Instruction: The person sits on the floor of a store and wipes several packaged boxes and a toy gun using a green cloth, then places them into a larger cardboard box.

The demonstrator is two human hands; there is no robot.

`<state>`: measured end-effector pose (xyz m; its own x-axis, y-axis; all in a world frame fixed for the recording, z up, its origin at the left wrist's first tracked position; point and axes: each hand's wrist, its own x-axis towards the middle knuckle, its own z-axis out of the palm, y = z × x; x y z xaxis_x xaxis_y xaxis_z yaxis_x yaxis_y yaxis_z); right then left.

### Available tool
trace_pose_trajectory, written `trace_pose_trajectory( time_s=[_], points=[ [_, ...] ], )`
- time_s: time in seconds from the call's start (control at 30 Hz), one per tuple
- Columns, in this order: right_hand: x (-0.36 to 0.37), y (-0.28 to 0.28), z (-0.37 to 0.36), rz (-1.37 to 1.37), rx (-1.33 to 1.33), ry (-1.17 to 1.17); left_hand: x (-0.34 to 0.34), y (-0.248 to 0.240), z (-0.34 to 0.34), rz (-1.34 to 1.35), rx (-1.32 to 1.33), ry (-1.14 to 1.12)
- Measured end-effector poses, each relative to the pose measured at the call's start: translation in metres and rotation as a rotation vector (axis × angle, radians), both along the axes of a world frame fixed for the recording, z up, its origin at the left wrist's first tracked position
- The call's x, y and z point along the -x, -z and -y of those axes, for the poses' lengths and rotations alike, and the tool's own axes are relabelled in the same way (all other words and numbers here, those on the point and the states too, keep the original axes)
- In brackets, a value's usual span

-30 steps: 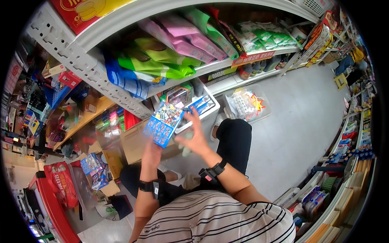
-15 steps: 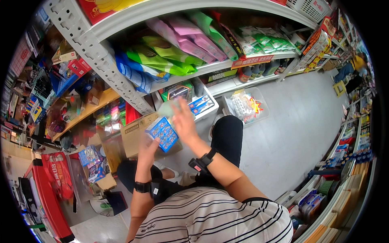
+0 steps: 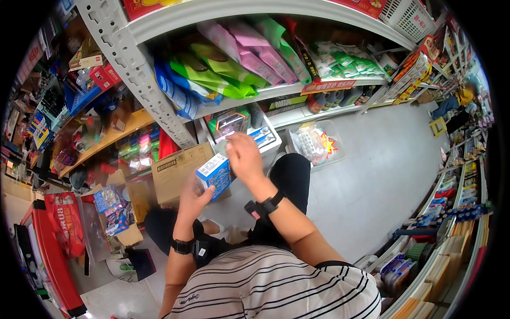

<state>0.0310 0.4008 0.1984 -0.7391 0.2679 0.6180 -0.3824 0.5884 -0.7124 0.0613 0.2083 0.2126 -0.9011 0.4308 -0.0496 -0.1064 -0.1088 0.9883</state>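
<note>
Here's the left hand (image 3: 192, 202), curled part-way round the lower left side of a small blue box (image 3: 214, 179), thumb pressed along its near face. The box sits tilted in front of the person's knees, pale printed top facing up. And the right hand (image 3: 245, 159) is over its upper right, fingers bent in close together; something pale and greenish (image 3: 222, 148) shows at the fingertips, too smeared to name, and whether the fingers pinch it or only touch it, I can't tell.

It's crowded round here! A brown cardboard box (image 3: 180, 169) stands just beyond the left hand, with a white tray (image 3: 274, 141) of boxed goods right behind the right hand, tucked against the shelf (image 3: 287, 90). Above, pink bags (image 3: 261, 61) and green bags (image 3: 226, 77) lean over the edge, by a perforated upright (image 3: 139, 80). A clear tub (image 3: 336, 155) of packets sits off to the right; over left, an open carton (image 3: 140, 204) holds blue packs, near a red bag (image 3: 65, 226).

Now the hard parts: the left fingers vanish behind the blue box, and that hand is blurred. The right hand and forearm cover part of the white tray, the shelf's back is dark, and the far aisle bends away at the rim.
</note>
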Motion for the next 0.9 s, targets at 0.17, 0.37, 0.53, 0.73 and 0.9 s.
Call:
trace_pose_trajectory(
  time_s=[0.17, 0.37, 0.53, 0.73, 0.9],
  points=[
    [-0.033, -0.032, 0.03, -0.056, -0.214, -0.267, 0.005, 0.02, 0.002, 0.023, 0.053, 0.023],
    [-0.01, 0.019, -0.025, 0.095, 0.2, 0.044, 0.001, -0.008, 0.002, -0.076, 0.076, 0.022],
    [-0.021, 0.033, -0.047, 0.619, 1.473, -0.548, 0.007, -0.026, 0.004, -0.588, 0.423, 0.095],
    [-0.031, 0.028, -0.055, 0.65, 1.493, -0.816, 0.008, -0.028, 0.003, -0.887, 0.66, 0.101],
    [-0.03, 0.032, -0.047, 0.478, 1.424, -0.732, 0.005, -0.005, 0.005, -0.162, -0.018, -0.143]
  ],
)
